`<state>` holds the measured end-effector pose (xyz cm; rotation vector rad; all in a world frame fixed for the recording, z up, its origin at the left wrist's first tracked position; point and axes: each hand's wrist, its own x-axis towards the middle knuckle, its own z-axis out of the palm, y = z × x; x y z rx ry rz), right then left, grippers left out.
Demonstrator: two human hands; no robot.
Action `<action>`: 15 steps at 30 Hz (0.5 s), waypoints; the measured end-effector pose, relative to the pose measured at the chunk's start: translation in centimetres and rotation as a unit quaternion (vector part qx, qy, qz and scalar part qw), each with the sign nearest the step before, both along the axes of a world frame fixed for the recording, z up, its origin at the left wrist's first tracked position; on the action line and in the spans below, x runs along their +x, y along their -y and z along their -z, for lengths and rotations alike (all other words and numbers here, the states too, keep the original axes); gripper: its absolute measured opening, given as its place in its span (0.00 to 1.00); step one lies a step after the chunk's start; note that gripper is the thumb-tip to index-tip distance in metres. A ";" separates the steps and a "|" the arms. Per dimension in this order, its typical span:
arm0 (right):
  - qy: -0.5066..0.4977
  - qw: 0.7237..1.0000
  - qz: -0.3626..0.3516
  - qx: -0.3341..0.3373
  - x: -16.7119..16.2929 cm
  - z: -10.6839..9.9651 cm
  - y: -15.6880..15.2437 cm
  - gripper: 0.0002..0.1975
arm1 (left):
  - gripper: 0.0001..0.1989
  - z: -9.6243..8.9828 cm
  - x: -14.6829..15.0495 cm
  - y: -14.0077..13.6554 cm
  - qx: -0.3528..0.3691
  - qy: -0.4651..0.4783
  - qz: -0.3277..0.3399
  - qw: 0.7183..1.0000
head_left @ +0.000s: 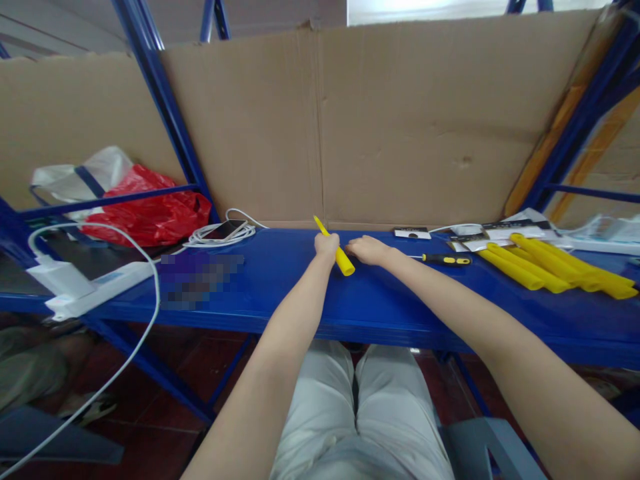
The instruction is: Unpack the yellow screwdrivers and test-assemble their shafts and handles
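Observation:
My left hand [327, 246] is wrapped round a yellow tube [345, 263], closed on its middle. The hollow end of the tube points toward me and its narrow far end slants up to the left. Just to the right, my right hand [367, 250] hovers low over the blue shelf [280, 287], with its fingers drawn together. A small dark bit shows by its fingertips, but I cannot make out what it is. Beside my right wrist lies a screwdriver [447, 259] with a black and yellow handle.
Several yellow tubes [520, 267] lie piled on the right, by flat packets [515, 230]. At the back is a small black and white item [412, 233]. A white power strip [107, 283], coiled cable with a phone [226, 231] and red bag [150, 210] occupy the left. Cardboard [400, 120] walls the back.

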<state>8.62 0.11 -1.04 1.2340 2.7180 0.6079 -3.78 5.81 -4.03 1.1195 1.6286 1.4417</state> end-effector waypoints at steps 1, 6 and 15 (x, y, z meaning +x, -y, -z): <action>0.005 1.000 0.000 0.001 -0.2 0.0 0.1 0.14 | 0.09 0.1 0.0 -0.1 0.002 0.002 -0.003 1.000; -0.005 1.000 0.022 0.004 -0.9 0.2 0.1 0.14 | 0.08 0.2 -0.1 -0.4 0.006 0.005 -0.009 1.000; -0.149 0.986 0.062 -0.041 -0.3 1.1 -1.3 0.12 | 0.10 -0.1 -0.2 0.0 0.010 -0.011 -0.021 1.000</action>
